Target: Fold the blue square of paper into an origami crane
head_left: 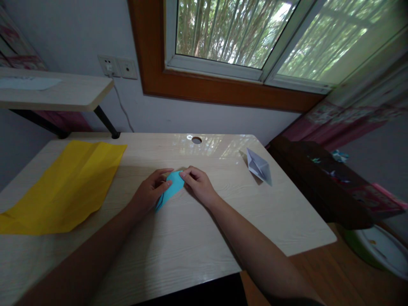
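Observation:
Between my hands is a small folded piece of turquoise paper (pixel 174 185), held just over the desk with its narrow end pointing down toward me. My left hand (pixel 153 187) grips its left edge, the thumb lying on top and the fingers curled at the far side. At the upper right corner, my right hand (pixel 196 182) pinches the paper between thumb and forefinger. Several layers show along the paper's lower left edge. The fingertips underneath are hidden. Off to the right, a folded white paper boat (pixel 259 166) sits on the desk.
A large creased yellow sheet (pixel 73 187) covers the left of the pale wooden desk (pixel 197 238). A raised shelf (pixel 63 91) on black legs stands at the back left. The desk has a round cable hole (pixel 196 140) near the wall. Beyond its right edge is a dark wooden cabinet (pixel 315 182).

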`<control>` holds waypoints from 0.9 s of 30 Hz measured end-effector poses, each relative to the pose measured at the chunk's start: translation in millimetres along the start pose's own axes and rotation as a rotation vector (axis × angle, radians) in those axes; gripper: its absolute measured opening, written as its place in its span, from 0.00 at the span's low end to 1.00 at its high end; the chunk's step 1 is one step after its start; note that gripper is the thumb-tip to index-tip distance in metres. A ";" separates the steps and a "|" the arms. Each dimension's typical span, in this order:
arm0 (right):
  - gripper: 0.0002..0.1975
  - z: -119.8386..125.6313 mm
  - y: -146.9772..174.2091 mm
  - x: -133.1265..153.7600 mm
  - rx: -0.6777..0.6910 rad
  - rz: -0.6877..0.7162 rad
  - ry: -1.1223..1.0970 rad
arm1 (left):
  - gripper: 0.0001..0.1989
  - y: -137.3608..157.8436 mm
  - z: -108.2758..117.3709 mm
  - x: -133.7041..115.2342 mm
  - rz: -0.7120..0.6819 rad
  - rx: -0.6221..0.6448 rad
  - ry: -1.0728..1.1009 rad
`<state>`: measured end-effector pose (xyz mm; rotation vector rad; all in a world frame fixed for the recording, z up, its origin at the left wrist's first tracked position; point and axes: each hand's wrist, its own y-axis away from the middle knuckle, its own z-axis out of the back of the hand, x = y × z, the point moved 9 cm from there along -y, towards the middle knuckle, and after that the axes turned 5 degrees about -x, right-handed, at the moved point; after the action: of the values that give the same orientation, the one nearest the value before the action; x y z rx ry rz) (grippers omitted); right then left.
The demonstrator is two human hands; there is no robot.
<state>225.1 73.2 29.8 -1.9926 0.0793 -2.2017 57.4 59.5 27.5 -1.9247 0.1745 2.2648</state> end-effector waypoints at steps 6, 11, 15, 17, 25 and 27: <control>0.19 -2.0 0.3 2.1 0.018 0.014 0.022 | 0.23 1.2 2.1 5.2 0.041 0.001 0.028; 0.21 -5.0 1.1 1.2 0.044 -0.010 -0.014 | 0.24 0.4 7.8 1.6 0.036 -0.057 0.045; 0.20 -6.3 1.6 1.6 0.052 -0.010 -0.032 | 0.25 0.4 9.8 -1.5 0.059 -0.084 0.061; 0.19 -7.1 2.0 2.5 0.061 0.000 -0.037 | 0.25 0.4 10.3 -1.4 0.069 -0.091 0.093; 0.16 -10.9 3.3 10.6 0.110 0.056 -0.013 | 0.20 -0.7 11.1 3.7 0.093 -0.095 0.296; 0.16 -11.5 3.3 11.6 0.115 0.065 -0.009 | 0.19 -1.0 10.2 4.7 0.097 -0.088 0.317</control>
<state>212.9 67.2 39.5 -1.9116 0.0154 -2.1075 47.0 62.7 24.5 -2.3621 0.2145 2.0391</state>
